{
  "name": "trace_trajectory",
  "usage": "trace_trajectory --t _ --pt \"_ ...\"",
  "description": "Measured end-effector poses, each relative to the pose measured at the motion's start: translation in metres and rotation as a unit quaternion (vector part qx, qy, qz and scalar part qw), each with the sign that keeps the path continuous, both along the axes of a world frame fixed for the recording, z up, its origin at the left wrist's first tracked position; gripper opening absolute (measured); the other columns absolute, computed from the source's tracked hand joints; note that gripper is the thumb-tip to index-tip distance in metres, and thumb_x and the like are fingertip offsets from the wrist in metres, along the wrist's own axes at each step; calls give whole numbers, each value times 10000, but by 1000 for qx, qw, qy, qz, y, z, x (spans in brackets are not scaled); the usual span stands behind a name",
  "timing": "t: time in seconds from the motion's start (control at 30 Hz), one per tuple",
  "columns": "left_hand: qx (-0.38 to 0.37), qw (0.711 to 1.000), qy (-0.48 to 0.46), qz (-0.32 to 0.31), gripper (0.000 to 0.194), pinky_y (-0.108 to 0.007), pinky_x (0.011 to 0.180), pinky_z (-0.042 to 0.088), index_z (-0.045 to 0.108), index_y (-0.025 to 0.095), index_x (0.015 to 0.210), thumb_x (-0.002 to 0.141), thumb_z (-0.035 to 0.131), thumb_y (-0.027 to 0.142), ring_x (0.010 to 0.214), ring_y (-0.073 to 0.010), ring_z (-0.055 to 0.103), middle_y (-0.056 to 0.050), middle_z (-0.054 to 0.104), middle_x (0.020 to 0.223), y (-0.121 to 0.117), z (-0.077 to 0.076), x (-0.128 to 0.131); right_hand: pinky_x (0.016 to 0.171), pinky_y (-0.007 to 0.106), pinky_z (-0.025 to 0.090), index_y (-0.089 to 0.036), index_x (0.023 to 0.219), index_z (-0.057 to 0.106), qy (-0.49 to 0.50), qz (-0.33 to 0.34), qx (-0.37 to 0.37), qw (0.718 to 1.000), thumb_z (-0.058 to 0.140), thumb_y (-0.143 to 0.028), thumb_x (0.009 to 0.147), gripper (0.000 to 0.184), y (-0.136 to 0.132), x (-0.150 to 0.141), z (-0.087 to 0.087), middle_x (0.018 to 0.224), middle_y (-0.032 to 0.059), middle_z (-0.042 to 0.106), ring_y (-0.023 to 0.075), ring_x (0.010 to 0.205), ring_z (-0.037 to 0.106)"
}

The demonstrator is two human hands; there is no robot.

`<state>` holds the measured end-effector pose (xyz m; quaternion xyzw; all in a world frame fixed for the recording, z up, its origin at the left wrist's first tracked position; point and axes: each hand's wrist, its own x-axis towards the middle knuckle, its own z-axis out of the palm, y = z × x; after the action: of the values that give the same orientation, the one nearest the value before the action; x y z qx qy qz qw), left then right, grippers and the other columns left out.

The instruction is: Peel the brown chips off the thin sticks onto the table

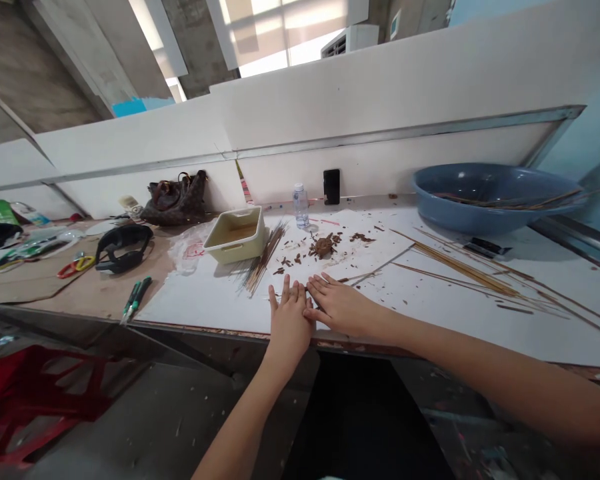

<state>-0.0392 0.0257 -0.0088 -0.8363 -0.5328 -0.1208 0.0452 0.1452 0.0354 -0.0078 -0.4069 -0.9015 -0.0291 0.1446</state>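
Bare forearms (480,360) enter from the bottom and right of the view. Left hand (287,327) and right hand (343,308) rest open, palms down and fingers spread, touching side by side near the edge of a white-covered workbench (200,310). Loose thin sticks (460,271) lie beyond the right hand, a fanned bundle of sticks (263,259) beyond the left. These look light, stiff and easily snapped, best gathered near mid-length. Whether a stick lies beneath the fingers cannot be told. Farther back: brown wood chips (323,245), a cream plastic tray (237,235), a water bottle (301,205), a phone (331,187) and a blue plastic basin (480,197), its contents partly hidden by the rim.
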Motion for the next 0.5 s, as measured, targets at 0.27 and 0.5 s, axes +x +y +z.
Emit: trace_trajectory --t 0.27,0.5 --pt "25 999 -34 30 445 -727 1359 238 698 177 1470 1099 456 207 1705 -366 323 -167 556 1702 13 16 1 1325 620 395 -48 1708 447 26 -35 -14 999 472 -524 1164 723 10 25 4 1702 300 489 394 1631 454" --pt "44 998 -38 32 282 -652 1316 340 812 220 1035 1039 540 143 1629 -382 445 -136 695 1559 23 17 -37 1277 608 422 -137 1272 798 6 -81 -5 997 492 -320 1141 380 22 100 14 1360 233 774 358 1339 709"
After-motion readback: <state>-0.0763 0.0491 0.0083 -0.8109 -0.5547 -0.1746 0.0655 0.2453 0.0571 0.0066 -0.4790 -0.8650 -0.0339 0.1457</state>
